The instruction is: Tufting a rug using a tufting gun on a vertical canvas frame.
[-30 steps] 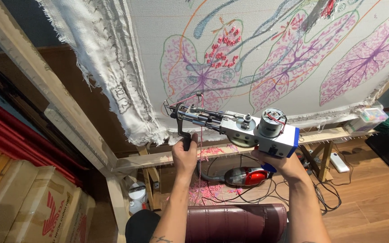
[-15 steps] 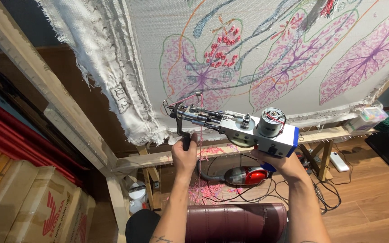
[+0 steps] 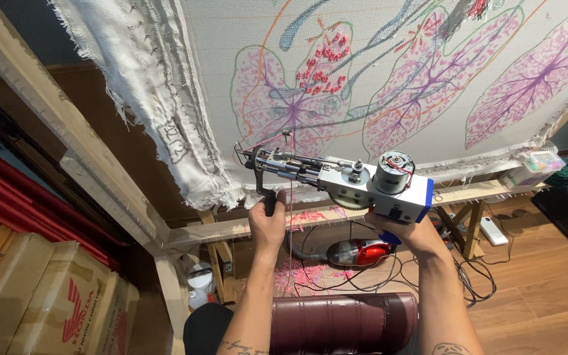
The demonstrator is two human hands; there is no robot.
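Fingers of my left hand are wrapped tight around the black front handle of the tufting gun, and my right hand is closed on its blue rear grip under the motor. I hold the gun level, its needle tip just below the stretched cloth with the pink leaf drawings. On the floor under the wooden frame lie a red vacuum and pink yarn scraps.
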